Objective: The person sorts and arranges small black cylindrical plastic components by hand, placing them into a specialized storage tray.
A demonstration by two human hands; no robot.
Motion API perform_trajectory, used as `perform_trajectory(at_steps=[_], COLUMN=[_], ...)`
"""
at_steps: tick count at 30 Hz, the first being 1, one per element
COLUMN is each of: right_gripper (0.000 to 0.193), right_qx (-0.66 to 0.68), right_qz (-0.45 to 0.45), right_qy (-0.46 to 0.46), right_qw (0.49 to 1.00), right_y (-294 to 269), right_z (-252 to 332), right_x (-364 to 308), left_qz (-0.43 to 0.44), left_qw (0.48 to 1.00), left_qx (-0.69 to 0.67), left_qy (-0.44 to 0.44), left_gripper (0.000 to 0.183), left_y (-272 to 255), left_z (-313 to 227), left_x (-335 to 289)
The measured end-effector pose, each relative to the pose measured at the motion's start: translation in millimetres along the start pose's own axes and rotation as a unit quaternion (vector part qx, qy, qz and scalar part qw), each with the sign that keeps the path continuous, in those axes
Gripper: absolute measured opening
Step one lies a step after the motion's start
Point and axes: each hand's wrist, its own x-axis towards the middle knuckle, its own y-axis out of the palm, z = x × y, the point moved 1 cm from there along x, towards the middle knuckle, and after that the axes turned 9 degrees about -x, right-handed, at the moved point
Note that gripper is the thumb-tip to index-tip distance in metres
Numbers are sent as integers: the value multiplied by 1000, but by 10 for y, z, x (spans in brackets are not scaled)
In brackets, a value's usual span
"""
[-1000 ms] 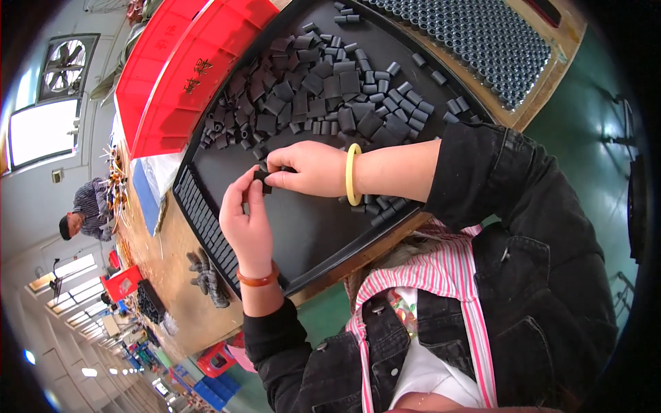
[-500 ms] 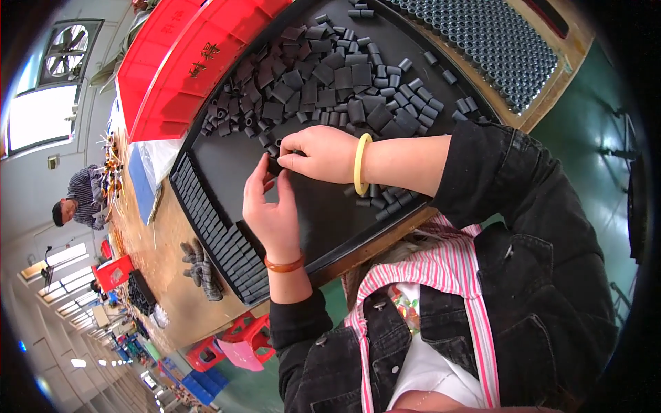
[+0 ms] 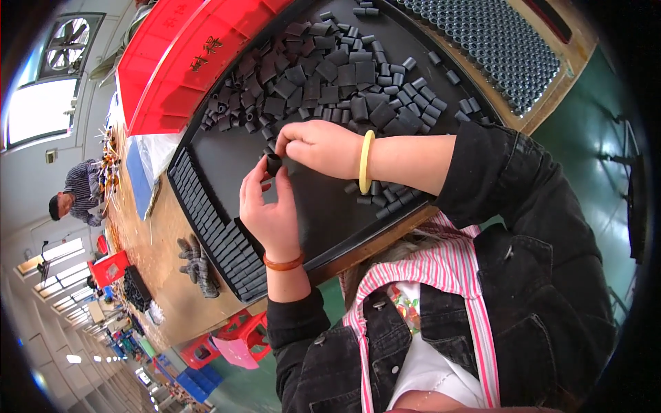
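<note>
Between the thumb and fingers of my left hand point(image 3: 270, 217) is a short black tube point(image 3: 274, 164), its open end tilted up. My right hand point(image 3: 325, 149) is just above it with fingers curled and pinched together; whatever they grip is hidden. Both hands are over the black tray point(image 3: 323, 227). Beyond them lies a heap of loose black tubes point(image 3: 330, 72), some wide and flattened, others small and round. Along the tray's left side, small black tubes point(image 3: 227, 248) lie in neat rows.
Behind the tray's left corner stands a red plastic bin point(image 3: 155, 96). Many metal rings point(image 3: 496, 51) fill a wooden board at the far right. Grey gloves point(image 3: 198, 267) lie on the wooden table point(image 3: 172, 241) left of the tray. Another person point(image 3: 81, 193) is at the table's far left.
My right hand has drawn slightly up and away from the black tube, so its open end now shows. My left hand keeps its grip on the tube, almost in place.
</note>
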Motion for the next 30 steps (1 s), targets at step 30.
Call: perform_trajectory(at_steps=[30], right_gripper=[21], right_qx=[-136], right_qz=[-46], right_qy=[-59], right_qw=[988], right_y=[-81], right_z=[117], right_x=[-33], left_qz=[47], left_qw=[955], left_qx=[-242], left_qy=[-164], left_gripper=[20], left_y=[46], left_z=[73], left_x=[-75])
